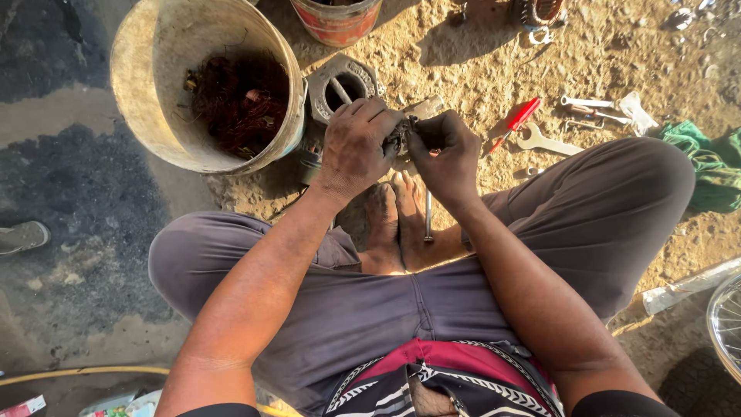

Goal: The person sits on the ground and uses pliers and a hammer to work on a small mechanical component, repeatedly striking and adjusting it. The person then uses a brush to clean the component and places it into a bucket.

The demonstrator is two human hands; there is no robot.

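Observation:
I sit cross-legged on sandy ground, both hands raised over my bare feet. My left hand (356, 145) and my right hand (446, 154) meet around a small dark metal part (401, 136), both gripping it; most of it is hidden by the fingers. A thin metal rod (428, 218) hangs down below my right hand, over my feet. Just beyond the hands a grey metal motor housing (341, 86) lies on the sand.
A worn bucket (147, 93) lies tipped at upper left, holding tangled reddish copper wire (239, 100). A red pot (336, 22) stands at the top. A red-handled screwdriver (515, 122), a wrench (546, 142) and smaller tools lie right. Green cloth (706, 166) is far right.

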